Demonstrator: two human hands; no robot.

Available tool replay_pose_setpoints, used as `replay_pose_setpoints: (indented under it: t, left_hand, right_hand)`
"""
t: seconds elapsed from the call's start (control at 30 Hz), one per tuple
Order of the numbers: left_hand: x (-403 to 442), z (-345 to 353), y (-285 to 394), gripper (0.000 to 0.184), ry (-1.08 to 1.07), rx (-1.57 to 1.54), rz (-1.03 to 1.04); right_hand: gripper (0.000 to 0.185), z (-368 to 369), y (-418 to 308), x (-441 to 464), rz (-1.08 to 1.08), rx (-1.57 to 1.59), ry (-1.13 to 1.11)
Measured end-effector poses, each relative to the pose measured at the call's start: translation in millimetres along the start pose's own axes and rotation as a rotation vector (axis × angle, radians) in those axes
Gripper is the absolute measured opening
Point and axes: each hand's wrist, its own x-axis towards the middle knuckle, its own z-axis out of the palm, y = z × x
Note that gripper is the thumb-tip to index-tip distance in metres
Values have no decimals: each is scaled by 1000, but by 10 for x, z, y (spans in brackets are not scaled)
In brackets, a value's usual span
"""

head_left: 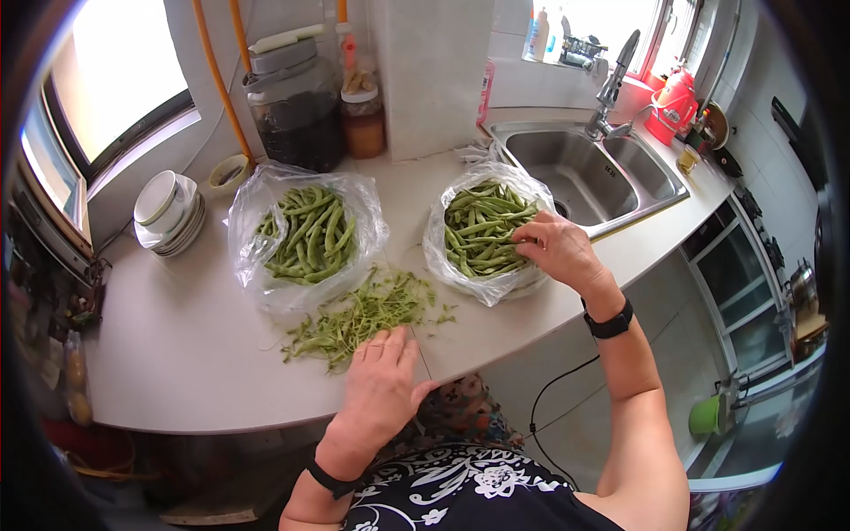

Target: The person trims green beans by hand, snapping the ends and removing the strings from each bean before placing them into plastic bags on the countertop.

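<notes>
My left hand (pixel 382 376) lies flat at the near edge of the pile of green bean trimmings (pixel 376 305) on the counter, its fingertips touching them. At the right-hand plastic bag (pixel 438 252), my right hand (pixel 558 248) is closed at the right side of the green beans (pixel 482 226), thumb and fingers pressed together. Whatever lies between those fingertips is too small to make out. The left-hand plastic bag (pixel 252 265) stands open behind the trimmings, with green beans (pixel 310 234) inside.
Stacked bowls (pixel 159 208) stand on the counter (pixel 177 354) at left. Behind are a dark-filled container (pixel 297 111) and a lidded jar (pixel 363 124). At right are a steel sink (pixel 575 173), its faucet (pixel 611 93) and a red thermos (pixel 673 104).
</notes>
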Motion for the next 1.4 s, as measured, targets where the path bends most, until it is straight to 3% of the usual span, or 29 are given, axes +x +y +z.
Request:
replay_pose_setpoints:
  t: [0.17, 0.33, 0.4, 0.43, 0.47, 0.57, 0.67, 0.73, 0.77, 0.83, 0.97, 1.1, 1.17, 1.4]
  left_hand:
    - [-24, -121, 3, 52, 26, -65, -67]
    - [-91, -407, -56, 47, 77, -42, -115]
    - [-103, -476, -129, 43, 86, -52, -103]
    - [-100, -507, -166, 40, 95, -68, -90]
    - [-100, -568, -198, 40, 104, -69, -91]
    - [-62, -786, -247, 32, 48, -159, -80]
    - [59, -880, -227, 23, 139, -276, -112]
    - [168, -766, -193, 17, 278, -593, -196]
    - [178, -686, -167, 17, 287, -580, -216]
    - [164, -535, -144, 16, 271, -883, -312]
    - [75, -445, -181, 12, 309, -968, -435]
    - [21, -375, -225, 10, 326, -935, -406]
    - [28, -311, -226, 7, 528, -523, -179]
    - [33, -278, -134, 11, 454, -153, -126]
  right_hand:
    - [15, 81, -71, -78, -164, 81, 76]
    - [13, -31, 61, 85, -134, 303, 272]
    - [6, -121, 39, 147, 136, 604, 206]
    - [10, -117, 47, 200, 27, 710, 232]
    - [10, -144, 18, 213, 20, 705, 233]
    - [17, -338, -436, 184, 134, 1139, 134]
    - [17, -225, -834, 134, 66, 1370, -39]
    - [17, -92, -1207, 33, 39, 1426, -98]
    - [17, 26, -1324, 6, -1, 1462, -124]
    - [17, 203, -1514, -22, -46, 1510, -170]
    - [20, 374, -1696, -110, 2, 1517, -207]
    - [20, 477, -1726, -224, 44, 1442, -268]
    - [22, 505, -1711, -265, 51, 1383, -274]
    - [19, 463, -1738, -366, 107, 1320, -296]
